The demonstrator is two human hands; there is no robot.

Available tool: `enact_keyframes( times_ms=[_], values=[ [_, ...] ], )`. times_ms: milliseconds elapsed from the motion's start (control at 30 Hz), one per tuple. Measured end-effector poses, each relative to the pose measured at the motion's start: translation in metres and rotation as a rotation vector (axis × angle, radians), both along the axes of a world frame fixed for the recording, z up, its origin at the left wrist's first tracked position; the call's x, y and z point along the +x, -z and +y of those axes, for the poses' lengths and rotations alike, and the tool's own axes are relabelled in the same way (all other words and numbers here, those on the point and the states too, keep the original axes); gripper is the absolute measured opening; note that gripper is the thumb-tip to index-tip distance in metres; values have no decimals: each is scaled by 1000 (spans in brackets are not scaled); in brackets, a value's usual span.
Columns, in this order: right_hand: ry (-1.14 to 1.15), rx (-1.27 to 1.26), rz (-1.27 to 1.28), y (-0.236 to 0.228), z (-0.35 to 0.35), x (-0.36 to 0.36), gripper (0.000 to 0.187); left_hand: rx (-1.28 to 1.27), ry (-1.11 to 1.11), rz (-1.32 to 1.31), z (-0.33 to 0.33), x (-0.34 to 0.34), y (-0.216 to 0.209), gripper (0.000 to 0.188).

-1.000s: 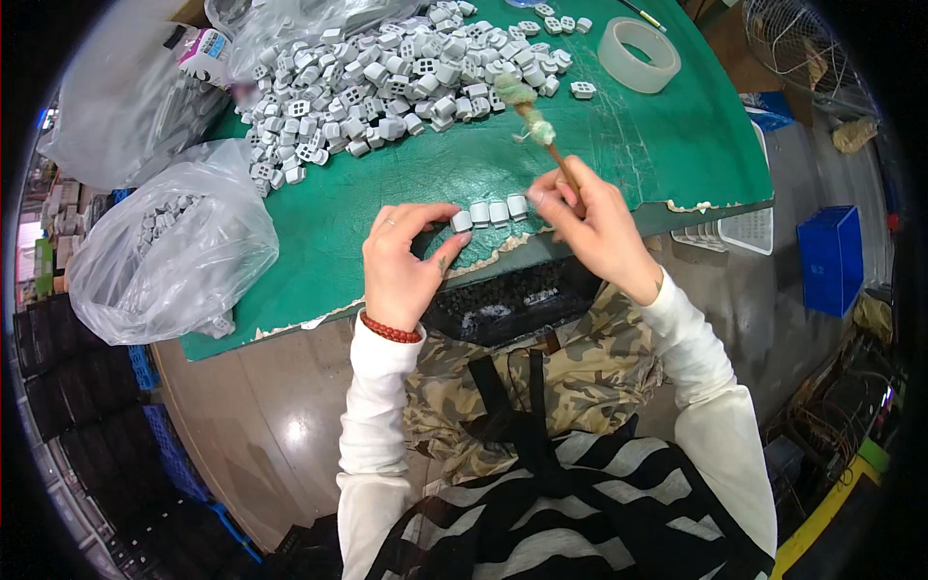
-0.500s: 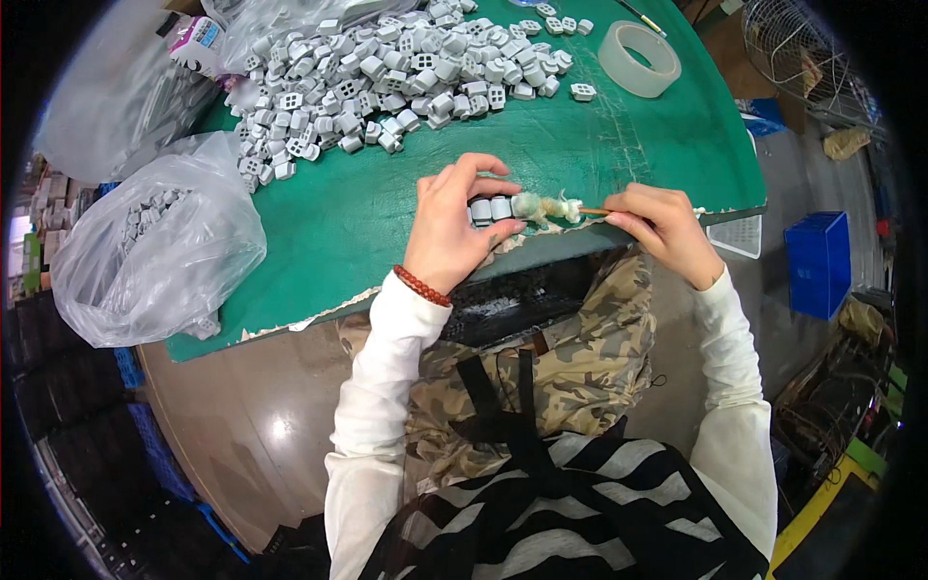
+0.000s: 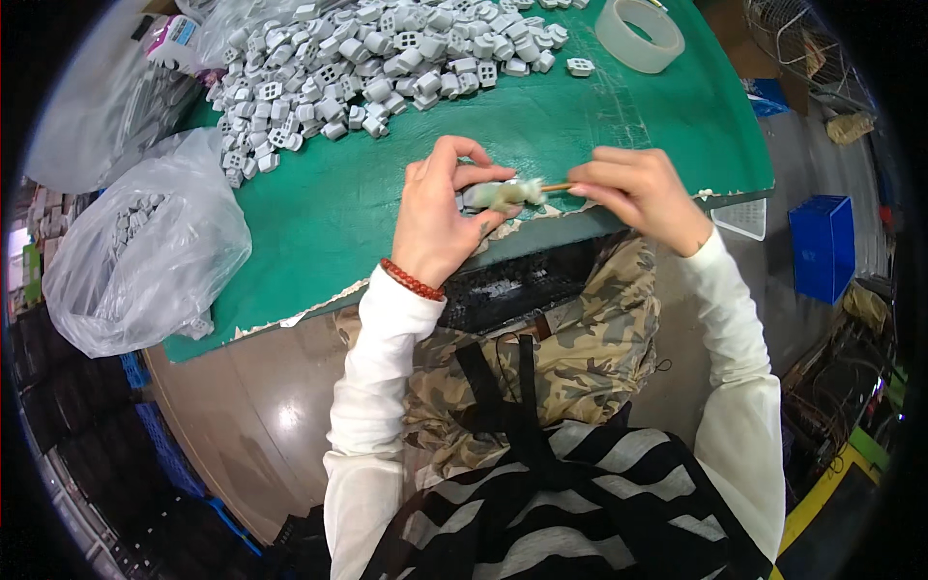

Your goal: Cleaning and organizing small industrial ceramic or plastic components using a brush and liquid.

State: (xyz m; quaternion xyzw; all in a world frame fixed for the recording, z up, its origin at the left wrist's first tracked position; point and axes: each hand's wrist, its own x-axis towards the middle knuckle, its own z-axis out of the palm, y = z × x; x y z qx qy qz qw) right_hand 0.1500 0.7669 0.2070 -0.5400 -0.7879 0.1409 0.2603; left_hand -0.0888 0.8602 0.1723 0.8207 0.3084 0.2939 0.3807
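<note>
My left hand (image 3: 433, 211) is curled at the near edge of the green table, with small grey plastic parts (image 3: 468, 199) between its thumb and fingers. Most of them are covered by the fingers and the cloth, so only a bit of grey shows. In a pinch, my right hand (image 3: 640, 188) holds a thin wooden stick (image 3: 555, 188) from the right. A tuft of pale greenish-white, frayed cloth or fibre (image 3: 503, 194) is at the stick's left end. This tuft lies over the grey parts, close to my left fingertips.
A large heap of similar grey parts (image 3: 387, 60) covers the far side of the green tabletop (image 3: 319, 227). At the left sits a clear plastic bag (image 3: 126, 271) with more parts. A roll of clear tape (image 3: 633, 48) lies far right; a blue bin (image 3: 822, 249) stands beyond the table's right edge.
The right hand has moved left and slightly up, carrying the stick and its tuft over the grey parts, which were in plain sight before. The left hand still holds them.
</note>
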Motion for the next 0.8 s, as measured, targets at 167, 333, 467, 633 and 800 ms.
enact_keyframes(
  times_ms=[167, 333, 467, 633, 800],
  values=[
    [75, -23, -45, 2, -3, 8, 12, 49, 23, -20, 1, 2, 1, 53],
    [-17, -24, -11, 0, 17, -17, 14, -125, -33, 15, 0, -2, 1, 54],
    [67, -89, 139, -6, -4, 9, 12, 74, -8, 4, -2, -3, -9, 66],
    [138, -181, 181, -8, -12, 9, 12, 21, -33, 45, 5, -32, -8, 77],
    [9, -2, 80, 8, 11, -20, 12, -122, -16, 14, 7, -33, -5, 66]
  ],
)
